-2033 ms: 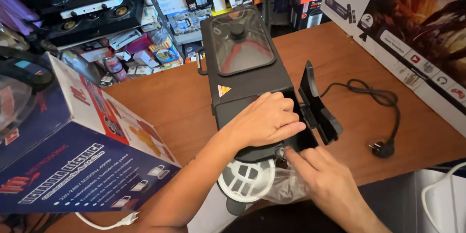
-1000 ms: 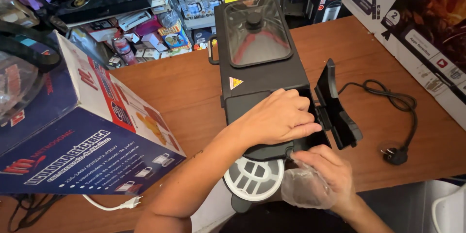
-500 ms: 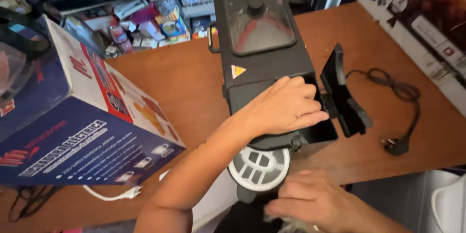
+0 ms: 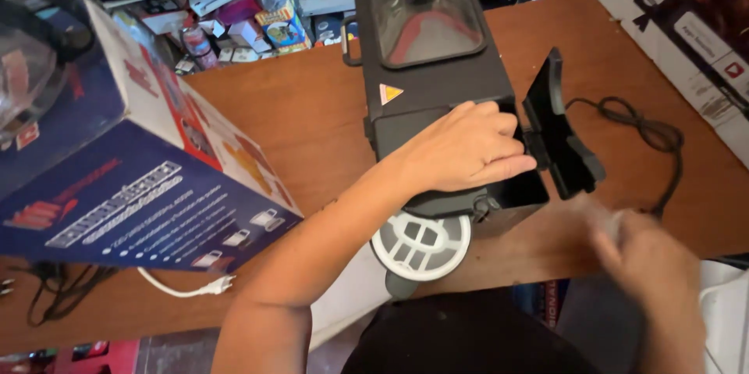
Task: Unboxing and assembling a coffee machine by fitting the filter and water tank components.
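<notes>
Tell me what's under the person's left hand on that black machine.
The left hand lies flat on the black appliance, beside its open side door. A white round grille shows below the wrist. Whatever is directly beneath the palm is covered.

A large blue and white carton (image 4: 117,155) is lying on the wooden table (image 4: 296,116), a white plug (image 4: 211,288) is sitting below it, and small boxes (image 4: 250,15) are crowding the shelf behind.

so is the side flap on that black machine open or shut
Open. The black flap is swung out to the side of the black appliance, baring a dark opening beside the left hand resting on the body.
</notes>
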